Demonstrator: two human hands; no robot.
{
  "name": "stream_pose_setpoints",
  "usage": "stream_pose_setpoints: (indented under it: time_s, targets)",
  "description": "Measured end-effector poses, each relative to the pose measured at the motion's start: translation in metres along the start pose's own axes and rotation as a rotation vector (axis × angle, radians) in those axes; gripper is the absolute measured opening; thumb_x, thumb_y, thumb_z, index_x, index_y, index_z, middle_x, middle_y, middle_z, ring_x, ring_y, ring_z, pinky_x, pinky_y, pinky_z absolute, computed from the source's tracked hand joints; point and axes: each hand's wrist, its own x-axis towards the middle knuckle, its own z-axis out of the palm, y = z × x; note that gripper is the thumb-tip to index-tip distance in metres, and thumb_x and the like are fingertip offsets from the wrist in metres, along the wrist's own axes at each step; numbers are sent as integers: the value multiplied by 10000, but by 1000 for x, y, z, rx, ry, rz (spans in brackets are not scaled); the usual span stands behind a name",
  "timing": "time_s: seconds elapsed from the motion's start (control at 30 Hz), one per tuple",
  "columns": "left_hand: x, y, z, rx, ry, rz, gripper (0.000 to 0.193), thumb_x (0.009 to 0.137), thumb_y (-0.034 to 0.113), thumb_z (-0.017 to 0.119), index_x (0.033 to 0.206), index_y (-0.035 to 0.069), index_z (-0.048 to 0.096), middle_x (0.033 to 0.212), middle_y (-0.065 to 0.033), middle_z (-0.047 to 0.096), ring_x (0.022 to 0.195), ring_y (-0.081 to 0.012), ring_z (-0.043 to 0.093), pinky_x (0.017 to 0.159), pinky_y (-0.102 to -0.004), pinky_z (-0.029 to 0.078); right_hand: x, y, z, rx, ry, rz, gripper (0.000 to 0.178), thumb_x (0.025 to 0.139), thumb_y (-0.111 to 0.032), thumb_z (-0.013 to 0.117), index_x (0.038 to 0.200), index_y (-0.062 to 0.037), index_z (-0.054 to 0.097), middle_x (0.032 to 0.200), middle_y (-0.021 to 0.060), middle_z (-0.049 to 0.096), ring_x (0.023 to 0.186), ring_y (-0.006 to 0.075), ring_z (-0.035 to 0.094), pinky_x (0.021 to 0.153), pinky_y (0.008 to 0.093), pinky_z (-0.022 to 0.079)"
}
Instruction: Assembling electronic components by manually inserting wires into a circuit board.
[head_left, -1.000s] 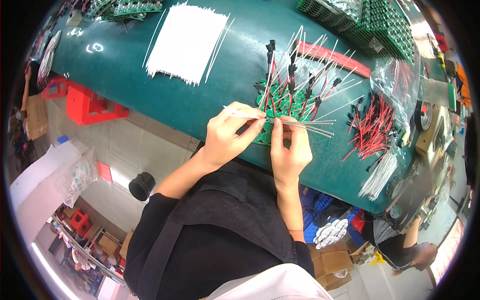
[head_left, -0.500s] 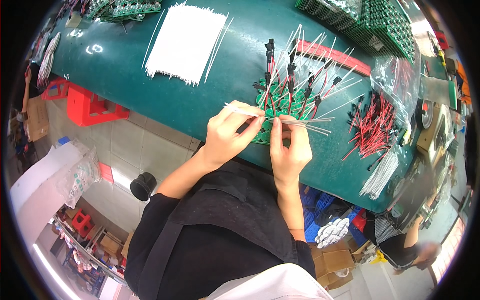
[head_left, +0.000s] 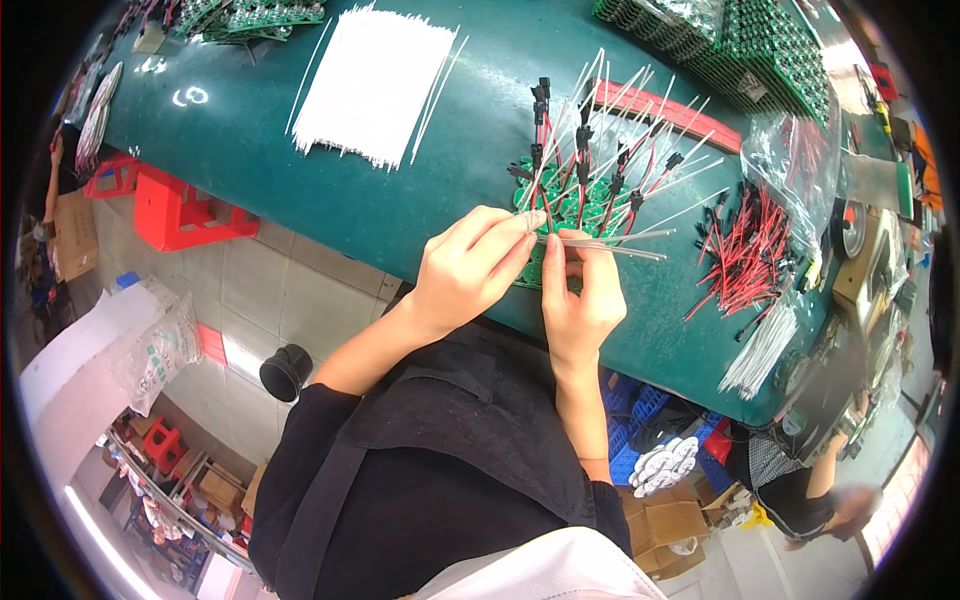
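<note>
At the centre of the frame, a person is working both hands close together over a cluster of green circuit boards [head_left: 528,190] lying on the dark green tabletop [head_left: 240,130]. Red-and-black leads [head_left: 583,150] with black connectors [head_left: 541,92] are standing up from the boards among splayed pale strips. For the fine handling in hand, it would seem best to be keeping both wrists low and steady, bringing the fingertips to one lead at a time and pulling gently, so that neither the lead nor its joint on the board is being strained. Keeping the spare strips pointing to the right side of the frame should leave the meeting point visible.

The right hand [head_left: 583,305] is pinching a small fan of thin pale strips [head_left: 640,246] between thumb and fingers, with the free ends sticking out rightward. The left hand [head_left: 462,268] is bringing thumb and forefinger nearly together at the foot of a lead, just beside the right fingertips; whether they are gripping a strip end or only touching the lead, one cannot tell. The remaining left fingers are curling loosely alongside.
</note>
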Motion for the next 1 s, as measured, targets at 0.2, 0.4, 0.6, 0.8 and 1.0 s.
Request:
stream_pose_setpoints:
  time_s: [0.2,0.4,0.6,0.8,1.0]
  targets:
    - [3,3,1,53,6,47,350,749,-51,728,1095,-4,695,893,-90,685,687,-192,637,585,-287,529,1,-3,-1,-2,-9,26,150,801,37,734,925,24,652,855,115,681,633,197,627,519,293,514]
    - [2,1,2,93,12,100,405,746,-56,722,1146,-20,671,929,-92,688,669,-190,618,572,-288,522,1,0,1,-58,-24,-19,154,802,34,733,933,17,654,888,116,693,687,205,648,553,296,528]
    - [3,5,-2,-39,-14,-1,361,761,-66,728,1115,-30,667,924,-115,689,687,-180,643,583,-277,535,3,-2,-9,-69,43,26,181,819,30,723,986,28,655,894,126,688,664,197,648,571,291,541]
    - [1,1,7,-171,0,42,203,767,-56,744,943,-13,653,862,-100,678,699,-200,661,586,-279,544,0,10,-11,-68,71,30,128,825,23,725,916,26,636,830,109,661,575,173,583,521,282,481]
    - [1,1,12,-129,-12,57,202,765,-33,747,919,7,623,861,-79,668,699,-219,655,579,-298,539,2,9,-12,-57,50,23,125,819,36,724,903,30,631,824,109,661,579,179,582,521,287,483]
